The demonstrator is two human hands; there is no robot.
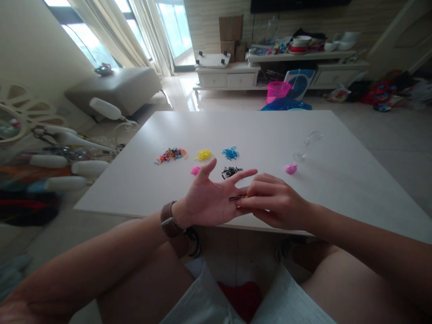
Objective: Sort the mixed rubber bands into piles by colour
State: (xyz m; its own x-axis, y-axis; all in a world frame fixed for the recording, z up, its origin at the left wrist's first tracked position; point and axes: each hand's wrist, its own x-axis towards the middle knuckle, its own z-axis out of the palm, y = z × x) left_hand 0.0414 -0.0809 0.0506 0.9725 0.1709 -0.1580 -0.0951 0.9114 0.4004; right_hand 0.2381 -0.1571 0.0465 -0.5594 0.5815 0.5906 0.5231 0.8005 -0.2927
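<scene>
My left hand (212,200) is held palm up over the near edge of the white table (270,130), thumb and index finger spread apart. A small black rubber band (234,198) lies across the base of its fingers, with a bit of yellow next to it. My right hand (276,198) pinches at the black band, its fingertips covering part of the left fingers. Just beyond lie piles of small bands: black (231,172), pink (195,170), yellow (203,155), blue (230,153) and mixed colours (172,155).
To the right on the table are a pink object (290,168) and a clear plastic piece (313,137). A pink basket (277,91) stands past the far edge. White-padded chair parts (104,108) are at the left, and a grey bench (114,87) sits by the window.
</scene>
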